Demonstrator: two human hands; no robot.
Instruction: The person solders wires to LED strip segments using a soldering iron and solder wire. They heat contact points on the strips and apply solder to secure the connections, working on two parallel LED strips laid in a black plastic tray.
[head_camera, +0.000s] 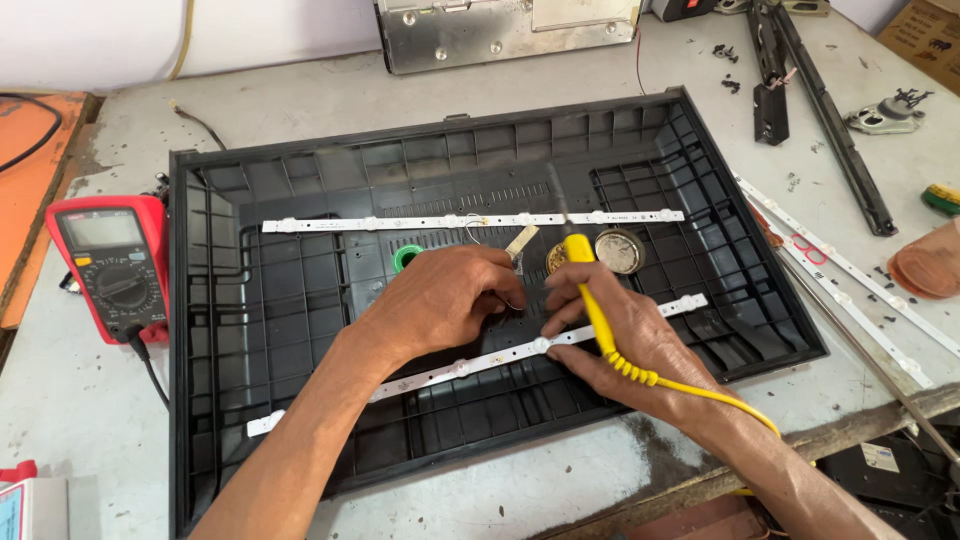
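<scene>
A black plastic back cover (250, 300) lies open on the bench with two white LED strips in it: one straight across the top (380, 222), one slanting lower (660, 308). My right hand (625, 335) grips a yellow-handled soldering iron (590, 295) with a coiled yellow cord (700, 392), its tip pointing up toward the upper strip. My left hand (445, 295) rests on the cover beside it, fingers pinched on a thin wire of solder (472, 235). A green solder spool (405, 258) and a round tin (620, 250) sit just behind the hands.
A red multimeter (110, 265) stands left of the cover. Spare LED strips (850, 270), black metal rails (830, 110), loose screws and a metal chassis (500, 30) lie at the right and back. An orange board (30, 170) is at far left.
</scene>
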